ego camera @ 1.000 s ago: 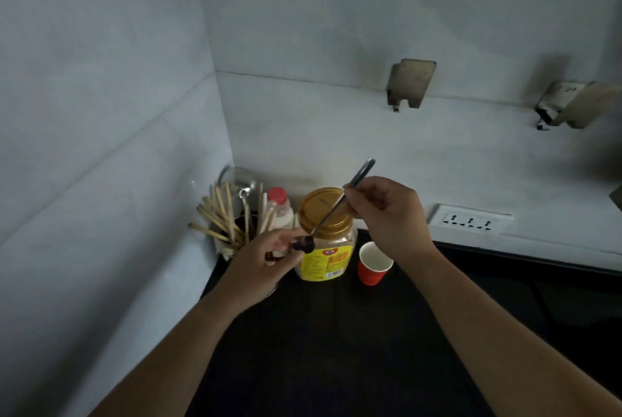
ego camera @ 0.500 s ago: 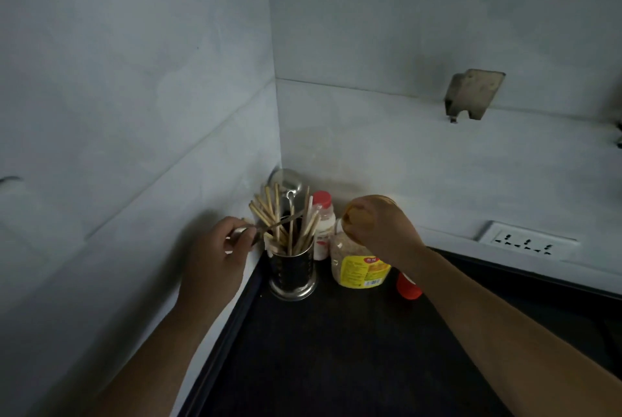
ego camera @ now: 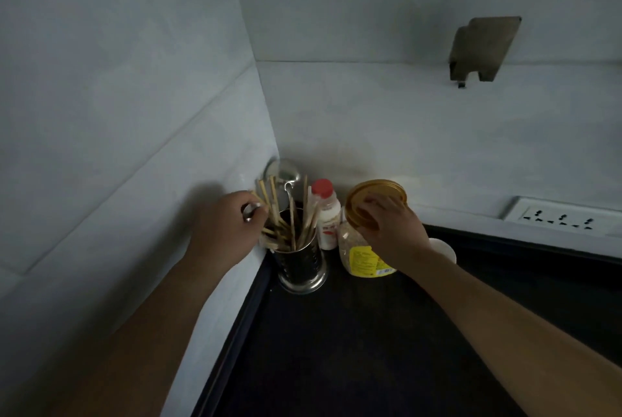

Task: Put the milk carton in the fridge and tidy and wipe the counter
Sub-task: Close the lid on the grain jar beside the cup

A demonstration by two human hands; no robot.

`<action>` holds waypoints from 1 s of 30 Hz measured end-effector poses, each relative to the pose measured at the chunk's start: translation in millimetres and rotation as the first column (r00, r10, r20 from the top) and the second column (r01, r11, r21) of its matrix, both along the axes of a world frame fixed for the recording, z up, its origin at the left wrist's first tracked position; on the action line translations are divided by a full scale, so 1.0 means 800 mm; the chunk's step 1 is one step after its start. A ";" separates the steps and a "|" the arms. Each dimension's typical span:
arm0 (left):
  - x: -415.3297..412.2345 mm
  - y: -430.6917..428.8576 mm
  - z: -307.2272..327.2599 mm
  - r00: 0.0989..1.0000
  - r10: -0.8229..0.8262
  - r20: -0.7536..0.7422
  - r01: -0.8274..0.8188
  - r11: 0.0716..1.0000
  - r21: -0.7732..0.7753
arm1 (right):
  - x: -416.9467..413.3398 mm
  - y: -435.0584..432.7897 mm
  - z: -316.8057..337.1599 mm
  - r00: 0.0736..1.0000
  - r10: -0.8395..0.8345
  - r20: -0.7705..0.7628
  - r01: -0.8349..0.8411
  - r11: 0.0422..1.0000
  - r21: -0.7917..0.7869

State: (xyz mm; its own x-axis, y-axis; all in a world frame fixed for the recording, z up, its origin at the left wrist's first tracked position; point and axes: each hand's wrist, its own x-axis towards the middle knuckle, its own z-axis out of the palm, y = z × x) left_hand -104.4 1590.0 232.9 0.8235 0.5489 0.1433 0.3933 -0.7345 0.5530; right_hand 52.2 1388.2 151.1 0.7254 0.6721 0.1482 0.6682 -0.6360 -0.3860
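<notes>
No milk carton is in view. My left hand (ego camera: 223,225) is closed on the bowl end of a metal spoon (ego camera: 250,212), held over the steel utensil holder (ego camera: 301,268) in the counter's back left corner. The holder is packed with wooden chopsticks and a ladle (ego camera: 282,172). My right hand (ego camera: 393,228) lies on top of a clear jar (ego camera: 365,257) with a yellow label, fingers curled over its amber lid (ego camera: 380,191). The black counter (ego camera: 353,349) runs toward me between my forearms.
A small white bottle with a red cap (ego camera: 326,214) stands between holder and jar. A paper cup (ego camera: 444,250) peeks out behind my right wrist. A wall socket (ego camera: 562,216) and a metal bracket (ego camera: 481,50) are on the back wall. The left wall is close.
The spoon passed from my right hand to my left and went to the utensil holder. My right hand dropped onto the jar lid. The view turned left toward the corner.
</notes>
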 end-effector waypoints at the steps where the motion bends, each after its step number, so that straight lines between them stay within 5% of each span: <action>1: 0.007 0.003 -0.003 1.000 -0.020 -0.024 0.020 1.000 -0.007 | 0.000 -0.002 -0.002 1.000 0.007 0.001 -0.007 1.000 0.010; 10: 0.064 0.000 -0.039 0.971 -0.148 -0.189 0.175 0.975 0.137 | 0.002 -0.009 -0.007 1.000 0.027 0.006 -0.028 0.997 0.067; 18: 0.063 0.014 -0.074 0.955 -0.204 -0.216 0.232 0.966 0.114 | 0.002 -0.008 -0.020 1.000 0.012 0.018 -0.014 0.993 0.121; 25: 0.066 0.011 -0.072 0.971 -0.180 -0.156 0.194 0.978 0.081 | -0.009 -0.016 -0.015 0.999 0.017 0.041 -0.018 1.000 0.011; 30: 0.051 -0.019 -0.039 0.982 -0.186 -0.032 0.188 0.975 0.116 | -0.044 -0.049 0.006 0.991 -0.135 -0.017 0.135 0.991 -0.007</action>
